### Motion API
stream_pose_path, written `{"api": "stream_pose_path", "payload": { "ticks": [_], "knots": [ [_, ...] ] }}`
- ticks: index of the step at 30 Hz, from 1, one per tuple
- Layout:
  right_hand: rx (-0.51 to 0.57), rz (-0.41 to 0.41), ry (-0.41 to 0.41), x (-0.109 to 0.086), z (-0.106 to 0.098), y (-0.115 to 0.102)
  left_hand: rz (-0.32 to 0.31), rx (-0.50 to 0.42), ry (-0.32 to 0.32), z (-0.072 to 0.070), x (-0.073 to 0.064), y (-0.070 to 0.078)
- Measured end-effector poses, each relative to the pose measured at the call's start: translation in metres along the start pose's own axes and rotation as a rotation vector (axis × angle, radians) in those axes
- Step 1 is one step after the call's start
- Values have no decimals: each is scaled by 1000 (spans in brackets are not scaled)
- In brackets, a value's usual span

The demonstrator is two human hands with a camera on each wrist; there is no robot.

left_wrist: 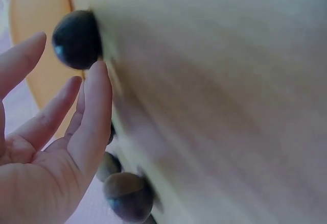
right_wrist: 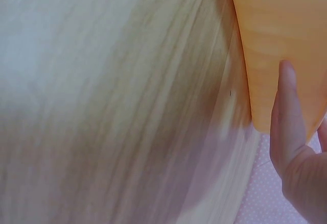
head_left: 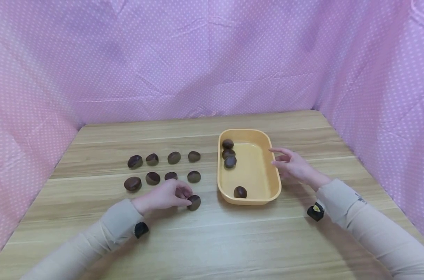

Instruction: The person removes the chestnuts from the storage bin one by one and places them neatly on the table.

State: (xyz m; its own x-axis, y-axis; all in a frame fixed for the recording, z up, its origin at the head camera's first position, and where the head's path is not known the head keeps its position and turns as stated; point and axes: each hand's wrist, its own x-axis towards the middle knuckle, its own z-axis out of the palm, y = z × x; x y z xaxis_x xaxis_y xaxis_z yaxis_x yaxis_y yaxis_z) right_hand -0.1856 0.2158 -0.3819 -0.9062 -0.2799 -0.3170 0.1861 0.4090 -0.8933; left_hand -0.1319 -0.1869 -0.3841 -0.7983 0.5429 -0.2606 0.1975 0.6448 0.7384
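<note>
My left hand (head_left: 168, 195) reaches over the wood table to a dark brown chestnut (head_left: 194, 202), the nearest in its group. In the left wrist view the thumb and fingers are spread about that chestnut (left_wrist: 77, 39), one fingertip right at its lower edge and a gap at the thumb. Beside the yellow tray (head_left: 277, 186), my right hand (head_left: 296, 167) rests with fingertips at the right rim. The right wrist view has a straight finger against the tray's outer wall (right_wrist: 265, 45). Three chestnuts (head_left: 228, 154) lie along the tray's left side; another chestnut (head_left: 240, 192) sits near its front.
Two rows of chestnuts (head_left: 153, 178) lie left of the tray, behind the left hand, which partly covers one of them. A pink dotted cloth (head_left: 198, 77) hangs around the back and sides of the wooden table (head_left: 212, 249).
</note>
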Motion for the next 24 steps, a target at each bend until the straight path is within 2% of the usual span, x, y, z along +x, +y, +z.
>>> {"api": "stream_pose_path", "payload": {
  "ticks": [8, 14, 18, 24],
  "knots": [
    [25, -1, -12, -1, 0, 1, -6, 64, 66, -17, -2, 8],
    [22, -3, -12, -1, 1, -1, -9, 55, 85, -24, -3, 16],
    [21, 3, -10, -2, 1, -2, 23, 40, 86, -25, 1, 23],
    [13, -8, 8, -3, 0, -4, 104, 75, 83, -29, 13, 44]
  ]
}}
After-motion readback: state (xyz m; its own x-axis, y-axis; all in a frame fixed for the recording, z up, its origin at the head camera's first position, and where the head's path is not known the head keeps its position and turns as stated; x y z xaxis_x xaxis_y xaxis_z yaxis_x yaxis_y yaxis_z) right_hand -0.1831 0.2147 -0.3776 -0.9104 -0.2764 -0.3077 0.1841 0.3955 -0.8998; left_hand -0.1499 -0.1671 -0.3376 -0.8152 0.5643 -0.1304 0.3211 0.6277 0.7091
